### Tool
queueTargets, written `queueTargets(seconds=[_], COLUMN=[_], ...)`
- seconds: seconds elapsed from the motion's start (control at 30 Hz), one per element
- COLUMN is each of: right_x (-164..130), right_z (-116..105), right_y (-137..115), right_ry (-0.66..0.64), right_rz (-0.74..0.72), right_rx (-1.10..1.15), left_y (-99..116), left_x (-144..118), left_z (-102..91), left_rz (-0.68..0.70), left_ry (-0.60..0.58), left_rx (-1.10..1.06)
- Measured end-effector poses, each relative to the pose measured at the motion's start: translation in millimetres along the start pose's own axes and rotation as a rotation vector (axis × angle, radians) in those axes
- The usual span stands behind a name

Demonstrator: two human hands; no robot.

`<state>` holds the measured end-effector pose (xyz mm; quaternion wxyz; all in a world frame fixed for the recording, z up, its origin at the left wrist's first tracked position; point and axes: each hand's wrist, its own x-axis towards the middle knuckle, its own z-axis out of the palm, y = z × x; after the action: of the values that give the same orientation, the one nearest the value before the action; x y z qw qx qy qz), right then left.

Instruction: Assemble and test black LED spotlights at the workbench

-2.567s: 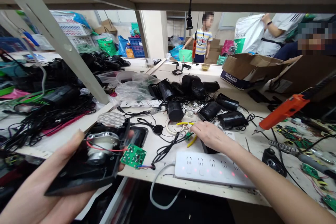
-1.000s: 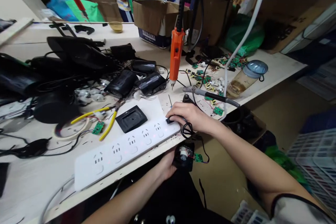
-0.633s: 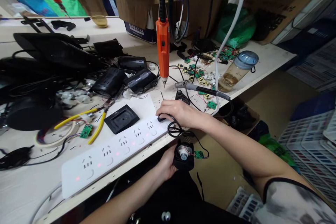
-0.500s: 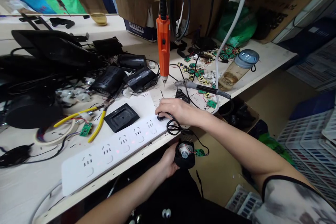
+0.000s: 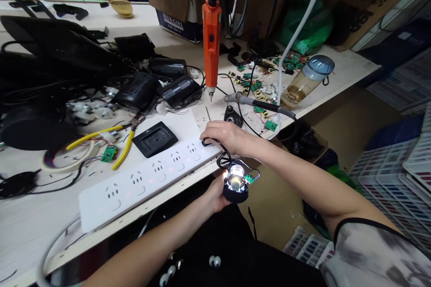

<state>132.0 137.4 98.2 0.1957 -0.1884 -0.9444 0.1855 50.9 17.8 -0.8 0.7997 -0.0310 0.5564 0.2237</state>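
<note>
- Head view: a small black lamp housing (image 5: 235, 186), lit at its top, sits just below the worktop (image 5: 30, 215) edge, gripped by the left hand (image 5: 217, 193).
- A small green circuit board (image 5: 249, 178) hangs beside it on thin wires.
- Just above, the right hand (image 5: 224, 136) pinches a black plug (image 5: 205, 142) at the end of the white power strip (image 5: 144, 179).
- An orange electric screwdriver (image 5: 211, 45) hangs behind.

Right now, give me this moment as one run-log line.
left hand: holds lit black lamp unit below bench edge | right hand: on black plug at white power strip
</note>
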Motion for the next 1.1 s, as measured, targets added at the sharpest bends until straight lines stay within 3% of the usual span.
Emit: queueTargets(seconds=[0.17, 0.37, 0.63, 1.1], right_x=[2.6, 4.7, 4.4, 5.6], right_z=[-3.9, -9.2, -13.0, -17.6], right_y=[-0.9, -7.6, -11.4, -18.4], right_ry=[-0.041, -0.08, -0.112, -0.148], right_rz=[0.039, 0.091, 0.103, 0.148], right_rx=[-0.017, -0.042, -0.037, -0.037], left_y=[-2.0, -17.8, -39.5, -39.9], left_x=[-2.5, -23.6, -35.0, -39.4], left_z=[0.1, 7.8, 11.9, 16.0], left_rz=[-0.042, -0.096, -0.028, -0.042], left_ry=[0.004, -0.015, 0.059, 0.058], left_rx=[0.013, 0.038, -0.003, 0.011])
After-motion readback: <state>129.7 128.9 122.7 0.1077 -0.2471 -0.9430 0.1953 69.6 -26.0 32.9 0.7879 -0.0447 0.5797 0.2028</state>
